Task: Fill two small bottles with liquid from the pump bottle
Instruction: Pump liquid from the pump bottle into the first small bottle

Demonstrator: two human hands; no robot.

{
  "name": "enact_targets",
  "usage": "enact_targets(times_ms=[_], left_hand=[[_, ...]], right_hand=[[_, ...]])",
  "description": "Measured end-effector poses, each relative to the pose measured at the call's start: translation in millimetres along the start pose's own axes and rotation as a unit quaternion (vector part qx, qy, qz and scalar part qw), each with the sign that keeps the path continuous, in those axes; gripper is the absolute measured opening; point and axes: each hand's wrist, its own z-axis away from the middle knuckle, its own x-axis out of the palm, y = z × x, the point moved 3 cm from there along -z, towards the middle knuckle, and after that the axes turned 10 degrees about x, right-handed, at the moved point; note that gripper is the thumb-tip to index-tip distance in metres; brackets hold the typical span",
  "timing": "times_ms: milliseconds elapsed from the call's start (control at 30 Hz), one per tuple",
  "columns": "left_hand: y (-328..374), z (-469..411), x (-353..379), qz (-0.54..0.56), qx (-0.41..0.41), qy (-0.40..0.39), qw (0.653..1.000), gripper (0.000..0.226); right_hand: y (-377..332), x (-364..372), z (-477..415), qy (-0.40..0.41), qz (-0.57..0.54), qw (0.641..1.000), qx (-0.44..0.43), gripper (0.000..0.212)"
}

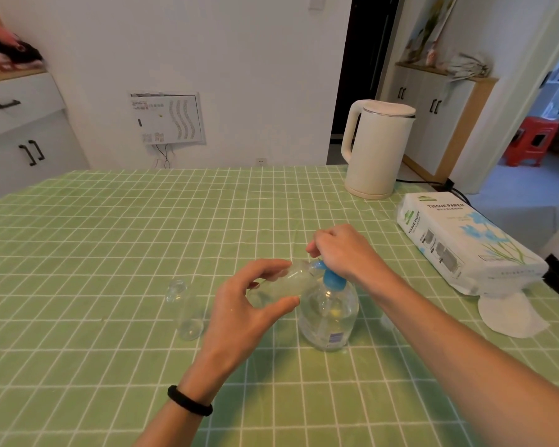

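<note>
Left hand [239,304] grips one small bottle [291,280], tilted, its mouth at the spout. Right hand [339,250] curls over the head of the pump bottle [329,314]. Second small bottle [188,311] stands on the desk [110,253] just left of my left hand and looks empty. I judge the first fill is under way and the second is not yet begun.

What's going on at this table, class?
A person is filling a bottle. The left hand holds a tilted small bottle with its mouth at the spout of the pump bottle, while the right hand is curled over the pump's top. A second small bottle stands upright on the green table, further left.
</note>
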Motion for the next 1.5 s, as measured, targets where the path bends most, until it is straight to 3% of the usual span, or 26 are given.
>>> enact_targets(times_ms=[500, 900, 1500], left_hand=[[7.2, -0.7, -3.5, 0.008, 0.0, 0.014, 1.0, 0.046], [3.6, 2.2, -1.2, -0.001, -0.001, 0.009, 1.0, 0.046], [9.7, 1.5, -1.3, 0.017, -0.011, 0.019, 1.0, 0.045]], right_hand=[[-12.1, -10.6, 6.5, 0.011, -0.009, 0.999, -0.031, 0.046], [-1.1, -0.1, 3.8, 0.008, -0.031, 0.999, -0.004, 0.035], [-10.1, -7.5, 6.9, 0.006, -0.018, 1.0, -0.008, 0.04]])
